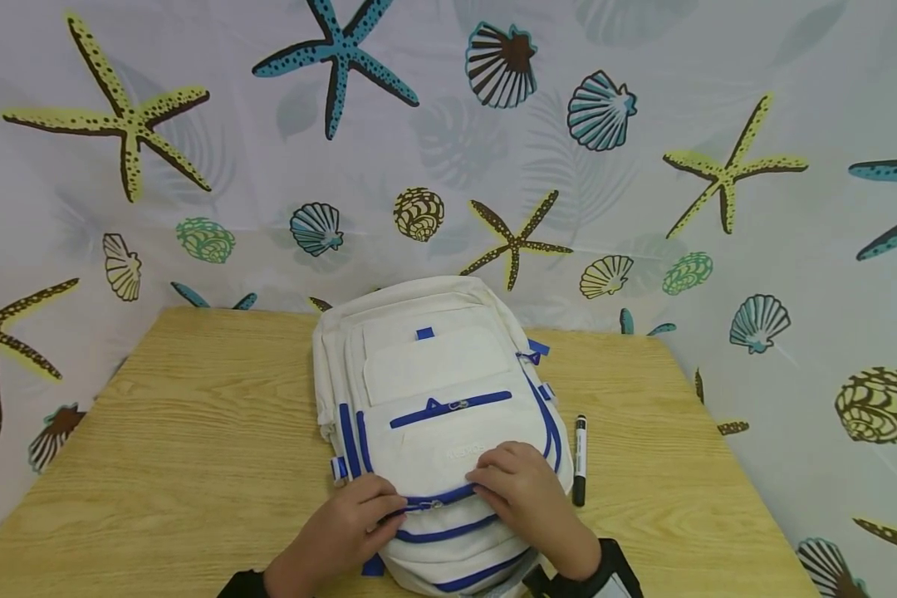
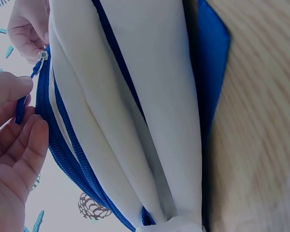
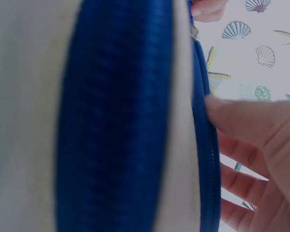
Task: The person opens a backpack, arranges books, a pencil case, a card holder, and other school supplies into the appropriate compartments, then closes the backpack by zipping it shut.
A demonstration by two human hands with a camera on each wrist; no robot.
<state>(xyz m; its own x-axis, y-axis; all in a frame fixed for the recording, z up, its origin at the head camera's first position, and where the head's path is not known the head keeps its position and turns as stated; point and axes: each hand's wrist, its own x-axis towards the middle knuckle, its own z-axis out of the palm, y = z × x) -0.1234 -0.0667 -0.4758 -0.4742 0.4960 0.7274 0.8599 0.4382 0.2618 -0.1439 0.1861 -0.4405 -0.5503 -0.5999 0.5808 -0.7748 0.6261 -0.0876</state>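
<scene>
A white backpack point(image 1: 433, 448) with blue zips lies front up on the wooden table, its lower end toward me. At the front pocket's zip, my left hand point(image 1: 347, 523) pinches a blue zip pull point(image 2: 21, 110) between thumb and fingers. The metal slider point(image 2: 42, 56) sits just beyond it on the blue zip tape. Farther right along the same zip, my right hand point(image 1: 526, 502) grips the pocket edge. Its thumb presses the blue zip edge point(image 3: 208, 140) in the right wrist view, with the fingers curled behind.
A capped marker point(image 1: 580, 461) lies close to the right side of the backpack. Bare wooden table point(image 1: 194, 440) extends to the left and right. Behind it hangs a white curtain point(image 1: 389, 166) printed with starfish and shells.
</scene>
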